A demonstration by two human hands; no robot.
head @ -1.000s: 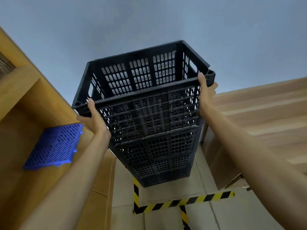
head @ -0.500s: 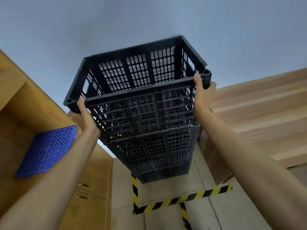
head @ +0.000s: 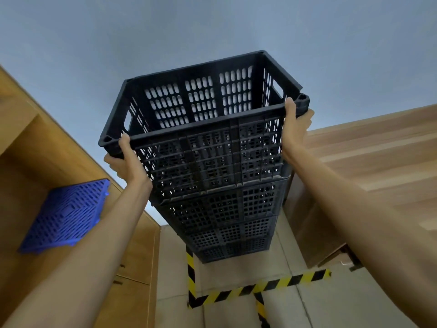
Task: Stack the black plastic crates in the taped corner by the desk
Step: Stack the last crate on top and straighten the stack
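A tall stack of black plastic crates [head: 224,216] stands in the floor corner marked by yellow-black tape [head: 238,295]. The top black crate [head: 203,150] sits on the stack, its open mouth facing up and toward me. My left hand [head: 125,162] grips its near left corner, thumb over the rim. At the near right corner my right hand [head: 295,129] grips the rim, thumb on the inside, fingers wrapped outside. Both arms reach upward.
A blue perforated plastic panel [head: 66,216] leans in the wooden shelf unit [head: 28,143] on the left. A wooden desk [head: 369,166] rises on the right, close beside the stack. Grey wall lies behind, pale tiled floor [head: 236,313] below.
The top crate and both hands stay together on the stack. The view shifted slightly, so the stack sits a little higher and more to the right in the picture.
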